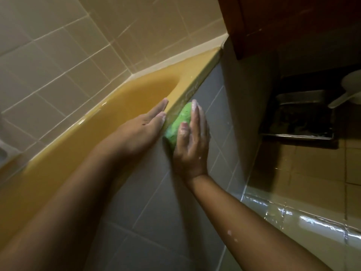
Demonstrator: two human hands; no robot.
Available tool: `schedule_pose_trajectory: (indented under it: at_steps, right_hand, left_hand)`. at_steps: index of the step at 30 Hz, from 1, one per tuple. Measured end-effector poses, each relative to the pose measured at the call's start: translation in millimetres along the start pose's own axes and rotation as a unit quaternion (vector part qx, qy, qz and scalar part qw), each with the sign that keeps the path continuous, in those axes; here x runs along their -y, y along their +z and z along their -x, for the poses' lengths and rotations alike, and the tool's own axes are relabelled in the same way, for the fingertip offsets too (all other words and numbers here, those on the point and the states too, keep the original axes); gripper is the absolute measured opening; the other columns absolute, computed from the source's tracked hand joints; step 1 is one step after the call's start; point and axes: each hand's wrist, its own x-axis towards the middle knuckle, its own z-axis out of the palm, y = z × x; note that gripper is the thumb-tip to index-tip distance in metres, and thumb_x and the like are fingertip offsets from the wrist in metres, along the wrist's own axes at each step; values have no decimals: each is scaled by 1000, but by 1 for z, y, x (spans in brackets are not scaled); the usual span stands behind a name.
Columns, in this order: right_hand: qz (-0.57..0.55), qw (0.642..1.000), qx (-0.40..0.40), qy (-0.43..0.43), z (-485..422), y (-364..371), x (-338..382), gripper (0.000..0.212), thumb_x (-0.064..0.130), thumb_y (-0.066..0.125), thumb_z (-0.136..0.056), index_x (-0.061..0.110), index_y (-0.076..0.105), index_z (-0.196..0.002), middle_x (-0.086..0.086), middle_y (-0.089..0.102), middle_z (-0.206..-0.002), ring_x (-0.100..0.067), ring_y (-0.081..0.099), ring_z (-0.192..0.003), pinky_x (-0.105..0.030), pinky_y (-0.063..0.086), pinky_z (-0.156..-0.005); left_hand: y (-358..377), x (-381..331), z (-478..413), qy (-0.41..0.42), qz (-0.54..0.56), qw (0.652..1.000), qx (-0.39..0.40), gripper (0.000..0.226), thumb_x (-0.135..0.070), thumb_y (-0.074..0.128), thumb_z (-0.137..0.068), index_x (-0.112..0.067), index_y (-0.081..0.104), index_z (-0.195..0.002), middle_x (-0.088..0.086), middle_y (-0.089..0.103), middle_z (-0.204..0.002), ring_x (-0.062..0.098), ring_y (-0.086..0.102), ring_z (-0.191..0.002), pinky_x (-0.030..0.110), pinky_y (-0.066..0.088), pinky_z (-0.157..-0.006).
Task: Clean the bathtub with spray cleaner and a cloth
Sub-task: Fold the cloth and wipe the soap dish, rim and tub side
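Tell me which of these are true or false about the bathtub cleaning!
1. The bathtub is yellow. True.
2. The right hand holds a red cloth. False: the cloth is green.
3. The left hand lies flat on the tub's edge. True.
4. The left hand holds a spray bottle. False: it holds nothing.
5. The tiles below the tub's edge are grey. True.

Dim, warm yellow cast; glare streaks on wet floor tiles (293, 216); soft motion blur; wide-angle bending at edges.
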Motion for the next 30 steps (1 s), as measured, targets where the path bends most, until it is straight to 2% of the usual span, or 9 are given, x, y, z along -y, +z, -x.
schedule_pose_trajectory:
  at_steps: [4,7,10,12,14,18,22,26,30]
  right_hand:
    - [33,999,9,-18,8,-6,-33,57,33,34,-104,4,46,-152,-17,51,-152,-32,47,-140,-38,33,-118]
    - [34,987,-23,154,49,-23,-89,59,41,32,-105,11,44,-155,-15,49,-153,-30,46,-141,-36,34,-118]
    - [36,912,-64,403,76,-33,-122,73,52,26,-98,12,38,-158,-16,41,-160,-33,37,-148,-35,24,-120]
    - [55,887,-93,450,69,-27,-110,77,51,25,-93,12,40,-157,-17,42,-160,-36,38,-146,-39,25,-119]
    - [71,925,-103,359,50,-13,-67,69,49,30,-98,14,44,-155,-15,48,-156,-34,43,-141,-38,29,-115]
    - [64,995,-47,56,15,8,11,59,42,34,-105,8,51,-150,-15,56,-146,-30,51,-130,-39,36,-109]
    - [78,997,-13,-6,25,-6,-23,62,44,29,-106,6,52,-148,-16,55,-147,-34,51,-131,-42,35,-111]
    - [76,983,-37,164,93,-27,-98,59,39,31,-104,8,47,-151,-17,53,-149,-32,47,-136,-43,34,-116]
    - [114,867,-41,483,136,-52,-153,81,54,20,-95,0,50,-147,-27,47,-152,-44,45,-137,-48,31,-114]
  left_hand:
    - [1,-1,-5,8,-13,1000,1,51,-51,31,-110,-56,15,-158,-9,29,-167,14,28,-153,22,19,-114]
    - [3,-5,-7,1,-52,999,12,51,-50,24,-110,-58,8,-158,1,32,-167,22,33,-151,29,24,-116]
    - [4,-10,-9,-1,-77,997,10,52,-50,23,-110,-56,5,-159,6,34,-166,24,33,-151,33,24,-119]
    - [4,-10,-11,-1,-87,996,9,52,-50,23,-110,-55,4,-159,8,35,-165,26,34,-150,34,25,-118]
    - [4,-8,-11,4,-78,997,7,52,-55,24,-110,-57,5,-158,6,34,-166,25,33,-150,36,25,-120]
    - [2,0,-10,22,-7,1000,-7,66,-67,25,-90,-61,15,-155,-4,31,-168,15,29,-153,41,21,-128]
    - [2,-5,-11,20,-22,1000,2,67,-64,23,-91,-57,13,-157,-6,29,-168,16,27,-154,38,20,-127]
    - [3,-9,-13,13,-51,999,8,50,-50,26,-111,-55,8,-159,0,28,-169,22,29,-153,34,21,-120]
    - [5,-6,-16,10,-70,997,8,50,-50,23,-111,-58,7,-158,6,30,-168,27,32,-151,34,22,-117]
